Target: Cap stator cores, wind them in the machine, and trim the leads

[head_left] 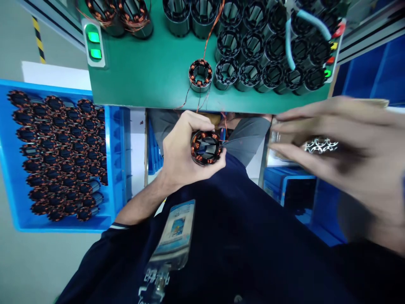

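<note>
My left hand [180,147] is wrapped round a wound stator [206,147], a black ring with copper coils, held over my lap just below the green bench edge. My right hand [344,147] is blurred at the right, with fingers stretched toward the left. A small silvery toothed ring [320,145] sits against its fingers. Another wound stator [200,75] stands on the green bench [142,80], with thin copper wires trailing off the edge.
Several empty black stator cores [262,55] crowd the bench's back right, with light blue pliers [292,38] lying on them. A blue tray [15,185] at the left holds several wound stators. Blue bins [291,190] stand at the lower right. Green lit buttons [94,44] sit at the bench's left.
</note>
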The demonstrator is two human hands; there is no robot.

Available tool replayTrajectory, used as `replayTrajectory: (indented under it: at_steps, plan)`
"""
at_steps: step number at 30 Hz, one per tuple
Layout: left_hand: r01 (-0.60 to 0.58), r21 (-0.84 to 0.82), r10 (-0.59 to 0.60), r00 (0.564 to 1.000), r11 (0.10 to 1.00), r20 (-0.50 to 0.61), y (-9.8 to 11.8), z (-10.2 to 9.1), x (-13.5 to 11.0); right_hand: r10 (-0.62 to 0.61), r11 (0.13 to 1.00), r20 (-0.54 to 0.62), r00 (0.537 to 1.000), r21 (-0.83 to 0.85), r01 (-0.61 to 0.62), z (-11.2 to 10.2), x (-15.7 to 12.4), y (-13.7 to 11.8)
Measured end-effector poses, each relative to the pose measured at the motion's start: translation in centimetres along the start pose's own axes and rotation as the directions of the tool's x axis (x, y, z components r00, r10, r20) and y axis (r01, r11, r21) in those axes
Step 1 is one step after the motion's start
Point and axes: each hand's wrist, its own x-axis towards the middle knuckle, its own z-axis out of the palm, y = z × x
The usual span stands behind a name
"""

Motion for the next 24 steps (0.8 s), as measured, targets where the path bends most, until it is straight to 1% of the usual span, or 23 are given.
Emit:
replayTrajectory:
  at_steps: [1,2,4,6,8,9,12,14,16,17,19,20,21,22,24]
  plan:
    - [-0.005,0.023,0.004,1.0,1.0,0.031,0.2,0.0,0.1,0.031,0.999,-0.017,0.999,0.02,-0.031,-0.5,0.0,-1.0]
    - [-0.006,0.032,0.004,0.998,0.999,0.063,0.4,-0.1,0.3,0.025,0.999,-0.02,0.999,0.04,-0.024,-0.7,0.2,-1.8]
    - [-0.039,0.032,0.035,0.994,0.999,0.101,0.9,-0.1,0.9,-0.077,0.993,0.013,0.997,0.09,0.075,-0.3,0.5,-2.9]
    - [-0.124,0.047,0.118,0.987,0.991,0.113,1.4,-0.1,1.4,-0.138,0.977,0.047,0.989,0.171,0.128,0.6,0.9,-3.0]
    - [-0.236,0.035,0.229,0.964,0.971,0.136,1.8,-0.3,1.9,-0.132,0.961,0.057,0.99,0.251,0.114,1.5,1.2,-2.4]
    - [-0.257,0.007,0.253,0.955,0.966,0.152,1.9,-0.4,2.1,-0.115,0.954,0.062,0.991,0.285,0.093,1.8,1.3,-1.9]
    - [-0.168,-0.094,0.183,0.965,0.981,0.188,2.2,-0.6,2.0,-0.055,0.925,0.093,0.994,0.381,0.016,2.4,1.7,-0.1]
    - [-0.143,-0.089,0.157,0.971,0.986,0.18,2.2,-0.7,1.7,-0.02,0.918,0.11,0.994,0.396,-0.026,2.6,1.9,1.3]
    - [-0.198,0.003,0.194,0.965,0.98,0.174,1.9,-0.8,1.4,0.004,0.939,0.11,0.994,0.342,-0.042,2.2,2.1,2.5]
    - [-0.23,0.076,0.214,0.961,0.97,0.172,1.7,-0.8,1.2,0.018,0.951,0.088,0.996,0.306,-0.044,1.8,2.2,2.7]
    - [-0.281,0.233,0.248,0.955,0.931,0.164,1.3,-0.7,1.0,0.062,0.962,0.029,0.998,0.263,-0.068,0.9,2.3,2.2]
    - [-0.312,0.293,0.275,0.948,0.904,0.163,1.1,-0.6,1.0,0.078,0.962,0.022,0.997,0.261,-0.081,0.5,2.3,1.6]
    - [-0.34,0.342,0.298,0.939,0.876,0.169,1.0,-0.5,1.0,0.073,0.96,0.042,0.996,0.268,-0.081,0.4,2.5,0.8]
    - [-0.367,0.379,0.322,0.93,0.849,0.179,1.0,-0.3,1.1,0.049,0.959,0.088,0.995,0.274,-0.072,0.5,2.6,-0.1]
    - [-0.423,0.423,0.371,0.906,0.801,0.204,1.2,0.1,1.2,-0.016,0.959,0.241,0.97,0.28,-0.053,1.4,3.0,-1.5]
